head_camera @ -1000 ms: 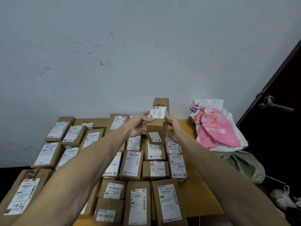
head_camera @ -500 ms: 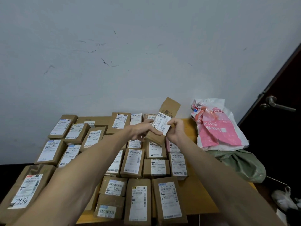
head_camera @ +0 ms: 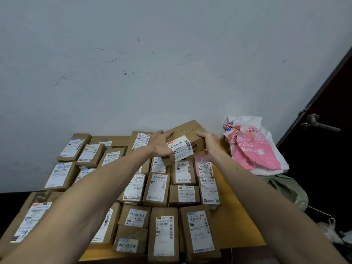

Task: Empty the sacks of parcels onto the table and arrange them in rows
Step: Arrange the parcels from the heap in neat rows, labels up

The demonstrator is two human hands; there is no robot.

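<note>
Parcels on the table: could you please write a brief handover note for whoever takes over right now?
The left hand and right hand both grip one box, tilted over the far end of the rows.
Other parcels lie label-up in rows on the table.
Done: most of the table is filled.
Left: set this box down in a row; check the pink bag and green sack at the right for more.

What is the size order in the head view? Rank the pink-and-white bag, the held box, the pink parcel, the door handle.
1. pink-and-white bag
2. held box
3. pink parcel and door handle: alike in apparent size, not ranked.
</note>
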